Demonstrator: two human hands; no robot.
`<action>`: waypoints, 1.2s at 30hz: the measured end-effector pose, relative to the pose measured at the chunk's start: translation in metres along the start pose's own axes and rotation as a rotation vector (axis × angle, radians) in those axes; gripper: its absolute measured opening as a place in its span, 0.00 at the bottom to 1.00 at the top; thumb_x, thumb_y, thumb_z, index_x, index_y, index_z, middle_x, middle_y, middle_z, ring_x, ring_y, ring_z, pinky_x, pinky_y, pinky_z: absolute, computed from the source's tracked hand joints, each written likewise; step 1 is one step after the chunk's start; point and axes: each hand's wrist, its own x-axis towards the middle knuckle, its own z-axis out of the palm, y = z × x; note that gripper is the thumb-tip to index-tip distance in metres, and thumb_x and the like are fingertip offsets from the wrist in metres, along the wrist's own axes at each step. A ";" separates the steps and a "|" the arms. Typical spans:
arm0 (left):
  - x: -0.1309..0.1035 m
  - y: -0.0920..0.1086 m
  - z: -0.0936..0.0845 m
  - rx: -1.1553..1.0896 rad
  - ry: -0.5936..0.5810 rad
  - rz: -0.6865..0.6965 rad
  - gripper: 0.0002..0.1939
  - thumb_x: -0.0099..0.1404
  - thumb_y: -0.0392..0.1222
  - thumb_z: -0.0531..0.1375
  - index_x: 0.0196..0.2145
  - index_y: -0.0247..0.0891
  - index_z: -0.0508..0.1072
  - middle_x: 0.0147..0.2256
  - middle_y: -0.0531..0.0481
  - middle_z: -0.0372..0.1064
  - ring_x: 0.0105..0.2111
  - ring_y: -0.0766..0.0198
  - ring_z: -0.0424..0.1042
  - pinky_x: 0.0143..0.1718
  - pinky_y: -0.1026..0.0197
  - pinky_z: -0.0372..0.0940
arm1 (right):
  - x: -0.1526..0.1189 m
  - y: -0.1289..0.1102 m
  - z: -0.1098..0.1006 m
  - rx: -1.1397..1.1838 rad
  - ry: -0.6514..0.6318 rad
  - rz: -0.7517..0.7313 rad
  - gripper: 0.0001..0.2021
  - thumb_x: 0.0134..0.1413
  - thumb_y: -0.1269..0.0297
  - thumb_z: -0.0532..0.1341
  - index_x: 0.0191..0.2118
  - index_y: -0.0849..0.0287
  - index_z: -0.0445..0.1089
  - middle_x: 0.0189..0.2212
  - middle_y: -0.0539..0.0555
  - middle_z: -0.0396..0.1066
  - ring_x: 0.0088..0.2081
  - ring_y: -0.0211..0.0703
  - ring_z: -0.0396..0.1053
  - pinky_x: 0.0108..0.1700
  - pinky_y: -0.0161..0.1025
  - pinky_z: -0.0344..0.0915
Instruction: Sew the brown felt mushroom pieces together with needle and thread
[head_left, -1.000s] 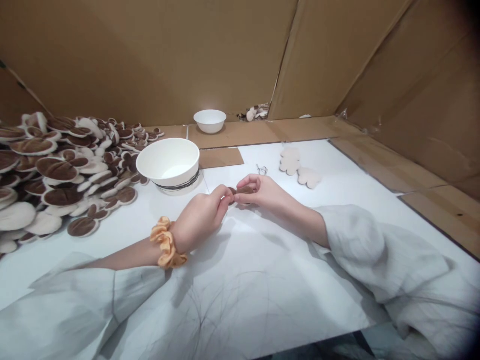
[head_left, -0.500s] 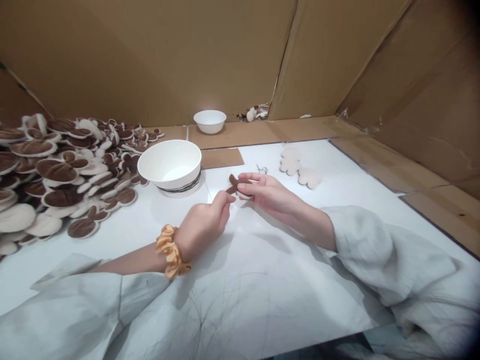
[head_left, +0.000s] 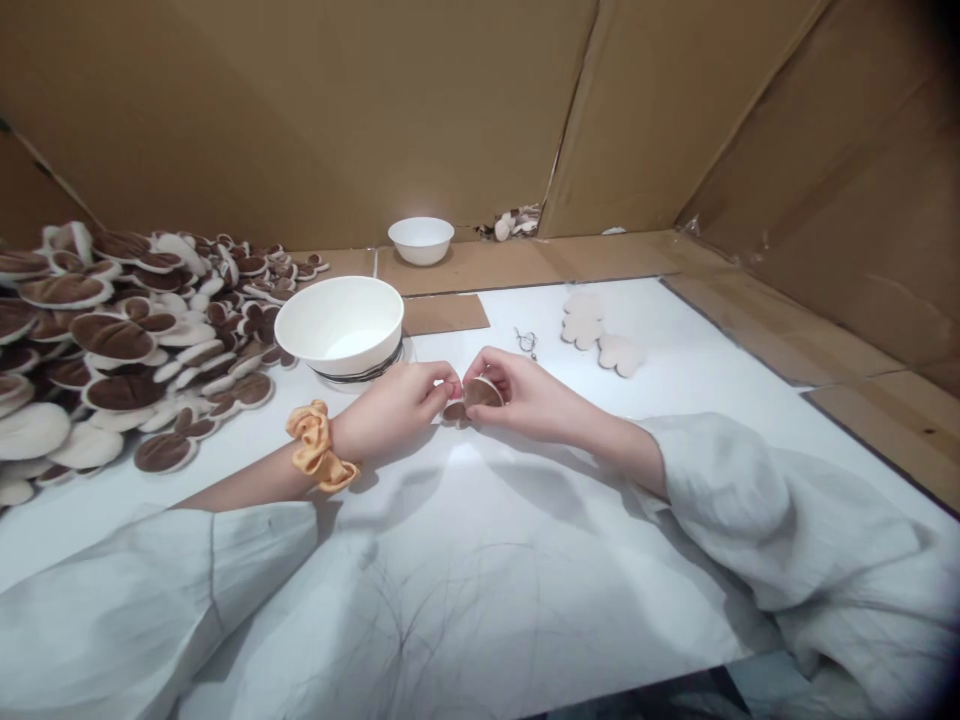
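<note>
Between my two hands is a small brown fabric piece with a pale edge [head_left: 484,393], its brown face turned toward me. My right hand [head_left: 525,395] pinches its larger lobe between thumb and fingers. My left hand [head_left: 409,400], with an orange scrunchie [head_left: 319,445] at the wrist, has thumb and fingertips pressed together at the piece's left side; what they grip is too small to make out. Two pale scalloped pieces [head_left: 583,320] [head_left: 620,355] lie beyond my right hand, beside a thin dark tangle [head_left: 527,342].
A big heap of brown and white fabric pieces [head_left: 124,340] covers the left side. A large white bowl [head_left: 341,325] with dark cord round its base stands near my left hand. Farther back are a small white bowl [head_left: 421,240] and cardboard walls [head_left: 300,120].
My left hand has moved up and turned, its fingertips now at the top of the piece. My right hand has tilted the piece, so its brown face shows.
</note>
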 end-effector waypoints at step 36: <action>-0.035 0.006 0.036 0.822 0.193 0.613 0.21 0.62 0.28 0.48 0.53 0.35 0.59 0.31 0.48 0.72 0.22 0.65 0.67 0.22 0.64 0.59 | 0.019 0.009 -0.023 0.534 0.375 -0.027 0.22 0.38 0.62 0.66 0.40 0.58 0.58 0.26 0.49 0.68 0.25 0.37 0.66 0.22 0.34 0.60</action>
